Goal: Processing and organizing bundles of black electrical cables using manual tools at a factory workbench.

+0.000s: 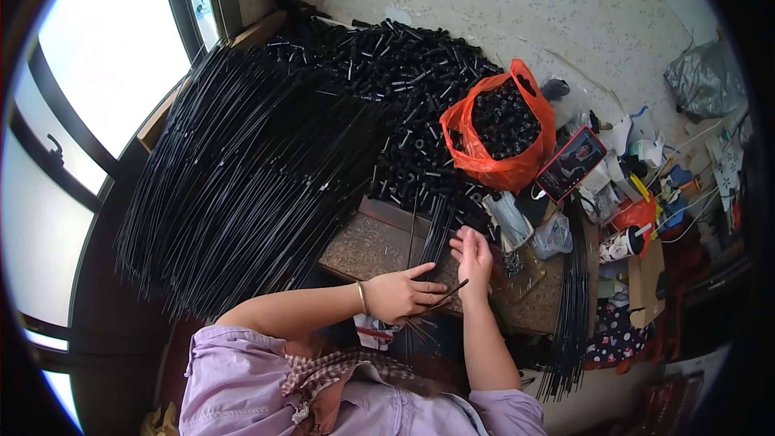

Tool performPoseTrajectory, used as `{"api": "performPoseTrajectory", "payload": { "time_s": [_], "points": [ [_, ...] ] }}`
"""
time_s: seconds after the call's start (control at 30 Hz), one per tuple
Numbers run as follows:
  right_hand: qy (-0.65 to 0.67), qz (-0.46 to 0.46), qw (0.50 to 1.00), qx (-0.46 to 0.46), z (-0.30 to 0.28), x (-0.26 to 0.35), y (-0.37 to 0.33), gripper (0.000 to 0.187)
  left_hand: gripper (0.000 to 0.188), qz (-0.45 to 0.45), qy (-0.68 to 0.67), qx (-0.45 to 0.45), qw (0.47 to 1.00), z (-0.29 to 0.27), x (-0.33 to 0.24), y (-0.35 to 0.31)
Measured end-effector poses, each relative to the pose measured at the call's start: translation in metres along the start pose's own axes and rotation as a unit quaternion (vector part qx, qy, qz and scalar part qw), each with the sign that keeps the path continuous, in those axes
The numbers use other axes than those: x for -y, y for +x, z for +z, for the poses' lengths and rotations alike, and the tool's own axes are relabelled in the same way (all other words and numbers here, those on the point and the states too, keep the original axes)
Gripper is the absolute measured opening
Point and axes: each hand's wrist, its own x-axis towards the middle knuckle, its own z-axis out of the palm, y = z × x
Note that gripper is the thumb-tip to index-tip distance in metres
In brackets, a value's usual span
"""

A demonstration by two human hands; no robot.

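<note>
My left hand [400, 295] is at the front edge of the brown speckled table [367, 244], fingers bent over a bunch of thin black rods [437, 234]. A curved black rod [454, 292] sticks out from under its fingers toward my right wrist. Just right of the bunch, my right hand [475, 261] is raised with its fingers drawn together; whatever they hold is too small to make out. Beyond both hands spreads a heap of short black tubular pieces [416, 145], some with shiny metal pins.
A large stack of long black rods [250, 169] covers the left side. An orange bag [496, 169] of small black parts stands at the back right, beside a propped phone [571, 164]. More rods [571, 299] overhang the right edge, near a cup with a straw [622, 245].
</note>
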Motion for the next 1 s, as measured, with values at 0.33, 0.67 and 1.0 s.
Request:
{"api": "performPoseTrajectory", "payload": {
  "time_s": [0.33,0.67,1.0],
  "points": [
    [-0.064,-0.216,0.967,0.116,0.014,0.018,0.013,0.059,0.029,0.038,-0.016,-0.037,0.998,-0.005,0.0,0.0],
    [0.253,0.307,0.888,0.231,0.015,-0.006,0.001,0.04,0.018,0.085,-0.026,-0.004,0.996,0.004,0.004,0.001],
    [-0.004,-0.144,0.989,-0.031,-0.003,0.006,0.01,0.045,0.029,0.019,0.001,0.002,1.0,-0.001,-0.002,0.004]
  ]
}}
